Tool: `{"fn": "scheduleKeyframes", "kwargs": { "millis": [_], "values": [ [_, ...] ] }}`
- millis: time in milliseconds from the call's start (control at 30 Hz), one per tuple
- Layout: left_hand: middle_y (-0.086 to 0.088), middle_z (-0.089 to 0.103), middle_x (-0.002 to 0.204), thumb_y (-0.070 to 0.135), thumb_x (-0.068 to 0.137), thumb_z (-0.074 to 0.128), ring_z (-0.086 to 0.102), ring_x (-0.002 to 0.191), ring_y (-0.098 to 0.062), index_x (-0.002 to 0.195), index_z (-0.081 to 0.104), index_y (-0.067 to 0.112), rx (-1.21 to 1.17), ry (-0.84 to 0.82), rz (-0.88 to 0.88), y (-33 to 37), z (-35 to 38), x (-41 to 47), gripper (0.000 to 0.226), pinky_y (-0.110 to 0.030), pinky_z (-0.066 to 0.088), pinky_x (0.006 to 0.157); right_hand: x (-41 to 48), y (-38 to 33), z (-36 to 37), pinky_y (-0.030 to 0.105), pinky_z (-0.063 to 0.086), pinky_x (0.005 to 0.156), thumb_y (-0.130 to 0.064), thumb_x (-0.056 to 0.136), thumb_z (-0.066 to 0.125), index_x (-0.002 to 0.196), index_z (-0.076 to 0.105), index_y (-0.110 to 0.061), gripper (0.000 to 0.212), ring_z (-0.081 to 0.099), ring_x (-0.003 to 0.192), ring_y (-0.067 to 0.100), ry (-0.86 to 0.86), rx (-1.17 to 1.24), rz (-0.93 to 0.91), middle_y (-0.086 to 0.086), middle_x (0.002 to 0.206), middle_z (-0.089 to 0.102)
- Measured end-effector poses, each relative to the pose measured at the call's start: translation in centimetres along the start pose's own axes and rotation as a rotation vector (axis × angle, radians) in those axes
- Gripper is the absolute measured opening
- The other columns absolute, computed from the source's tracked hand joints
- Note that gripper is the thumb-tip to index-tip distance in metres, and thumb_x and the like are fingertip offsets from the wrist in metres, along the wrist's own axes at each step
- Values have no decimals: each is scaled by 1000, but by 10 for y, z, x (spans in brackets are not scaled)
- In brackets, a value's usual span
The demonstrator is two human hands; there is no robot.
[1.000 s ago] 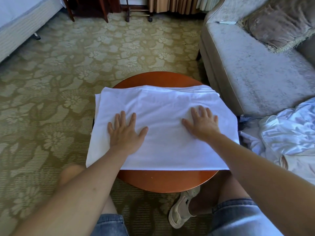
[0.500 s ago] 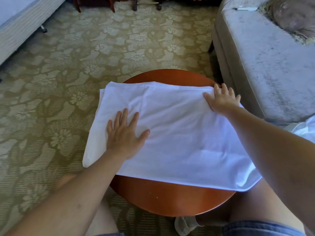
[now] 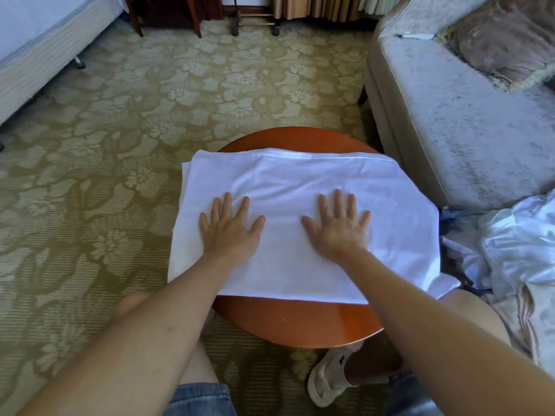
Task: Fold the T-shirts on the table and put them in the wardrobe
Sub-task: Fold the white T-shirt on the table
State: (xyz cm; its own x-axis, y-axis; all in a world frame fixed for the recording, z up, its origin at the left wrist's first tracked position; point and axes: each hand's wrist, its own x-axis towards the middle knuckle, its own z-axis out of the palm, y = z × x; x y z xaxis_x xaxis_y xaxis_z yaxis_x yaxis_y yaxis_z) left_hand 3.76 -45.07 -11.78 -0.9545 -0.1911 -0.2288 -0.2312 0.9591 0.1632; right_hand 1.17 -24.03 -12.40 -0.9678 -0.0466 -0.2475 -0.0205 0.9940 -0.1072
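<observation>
A white T-shirt, folded into a wide rectangle, lies across the small round wooden table and overhangs its left and right sides. My left hand rests flat on the left half of the shirt, fingers spread. On the right half my right hand presses down the same way, palm flat, fingers apart. Neither hand grips the cloth. More white garments lie crumpled in a pile to the right of the table.
A grey sofa with a cushion stands at the right, close to the table. A bed edges the upper left. Dark furniture legs and curtains line the far wall. Patterned carpet covers the floor.
My right hand has come back from the shirt's far right corner to its middle right and lies flat. The left hand stays flat in about the same place.
</observation>
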Motion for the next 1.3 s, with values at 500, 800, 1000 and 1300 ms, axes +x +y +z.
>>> {"fn": "scheduleKeyframes", "kwargs": {
  "millis": [500,800,1000,1300],
  "values": [
    [-12,38,141,39,91,61,31,132,-33,155,11,30,-389,230,-250,-48,-19,-3,81,-43,32,105,5,15,0,56,3,118,-70,92,8,155,2,-32,74,-11,150,26,71,-60,-27,-1,164,-10],
    [0,32,156,17,86,70,42,134,-27,157,3,25,-802,17,-308,-68,-51,20,97,-35,41,94,6,16,1,56,2,119,-71,91,6,155,2,-32,75,-11,150,26,81,-54,-37,-1,164,-10],
    [2,36,153,15,100,47,41,134,-23,151,27,37,-641,-6,-31,-80,-43,20,59,-26,37,89,7,17,0,55,1,119,-72,90,6,156,0,-32,77,-13,150,25,66,-64,-33,-1,163,-12],
    [-2,49,143,15,96,58,46,130,-21,132,59,16,-744,8,-36,-102,-36,21,36,-26,39,95,1,15,-2,54,2,119,-80,83,11,153,6,-40,81,-8,150,21,82,-72,-153,-5,163,-3]
  ]
}}
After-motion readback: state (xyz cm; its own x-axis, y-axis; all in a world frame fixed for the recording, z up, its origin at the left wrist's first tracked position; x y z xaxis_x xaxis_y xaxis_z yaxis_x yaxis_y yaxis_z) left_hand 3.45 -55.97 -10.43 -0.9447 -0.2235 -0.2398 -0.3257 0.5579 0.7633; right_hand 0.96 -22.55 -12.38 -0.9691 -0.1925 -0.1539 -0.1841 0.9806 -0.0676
